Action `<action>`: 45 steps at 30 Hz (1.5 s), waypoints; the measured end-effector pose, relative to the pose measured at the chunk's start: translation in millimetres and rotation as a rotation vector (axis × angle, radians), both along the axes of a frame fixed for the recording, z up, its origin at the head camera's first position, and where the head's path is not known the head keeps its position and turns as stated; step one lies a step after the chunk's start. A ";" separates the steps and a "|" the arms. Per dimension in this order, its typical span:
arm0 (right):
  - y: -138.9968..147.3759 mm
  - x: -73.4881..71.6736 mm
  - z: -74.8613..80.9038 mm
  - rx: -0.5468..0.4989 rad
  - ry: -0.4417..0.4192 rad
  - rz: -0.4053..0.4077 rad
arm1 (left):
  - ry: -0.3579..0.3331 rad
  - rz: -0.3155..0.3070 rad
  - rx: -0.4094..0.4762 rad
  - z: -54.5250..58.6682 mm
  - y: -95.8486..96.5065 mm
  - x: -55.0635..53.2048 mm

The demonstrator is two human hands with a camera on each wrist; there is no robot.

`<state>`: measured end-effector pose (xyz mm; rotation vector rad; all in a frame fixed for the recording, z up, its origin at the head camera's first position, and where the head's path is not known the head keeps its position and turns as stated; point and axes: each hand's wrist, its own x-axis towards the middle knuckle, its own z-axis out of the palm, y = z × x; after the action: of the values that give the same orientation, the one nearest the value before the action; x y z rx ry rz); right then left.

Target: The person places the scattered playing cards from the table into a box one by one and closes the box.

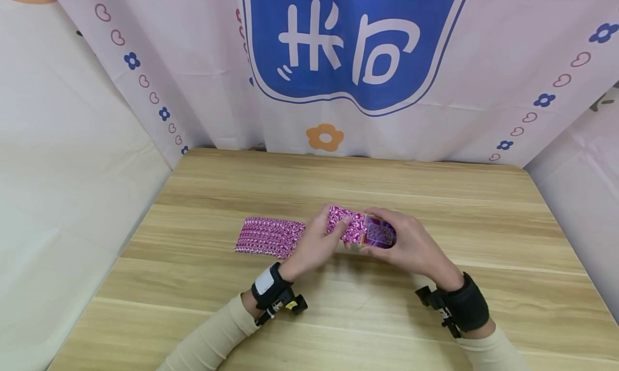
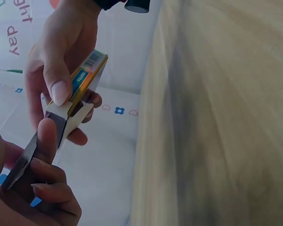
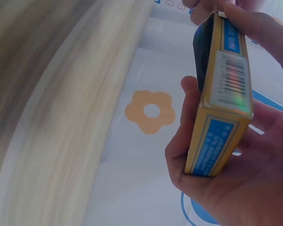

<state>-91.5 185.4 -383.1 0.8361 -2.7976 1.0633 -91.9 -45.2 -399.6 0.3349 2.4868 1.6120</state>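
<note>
My left hand (image 1: 314, 245) pinches a few playing cards (image 1: 357, 229) with pink-and-white patterned backs, thumb on top and fingers beneath. Facing it, my right hand (image 1: 416, 244) grips a purple card box (image 1: 380, 232) between thumb and fingers. Its yellow edges, blue labels and a barcode show on the box (image 3: 228, 89) in the right wrist view. The far end of the held cards meets the open end of the box (image 2: 87, 80), whose white flap stands out in the left wrist view. Both hands are raised above the table.
An overlapping row of pink-backed playing cards (image 1: 266, 236) lies on the wooden table (image 1: 367, 328), left of my left hand and partly covered by it. A white printed curtain (image 1: 203, 75) hangs behind the table, with pale cloth on both sides.
</note>
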 end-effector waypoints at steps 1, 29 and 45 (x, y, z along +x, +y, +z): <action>-0.7 0.6 -0.1 0.001 0.001 0.004 | 0.000 -0.014 -0.003 -1.1 1.1 0.4; -1.0 2.8 1.0 -0.009 -0.039 0.009 | -0.202 -0.096 0.232 -0.6 -8.2 -9.2; -5.2 5.0 0.1 -0.029 -0.020 0.050 | -0.210 -0.128 0.186 -7.7 -9.0 -11.6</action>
<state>-86.5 180.2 -382.9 0.9017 -2.7840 1.1231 -103.5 -54.3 -407.2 0.3225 2.1258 1.7316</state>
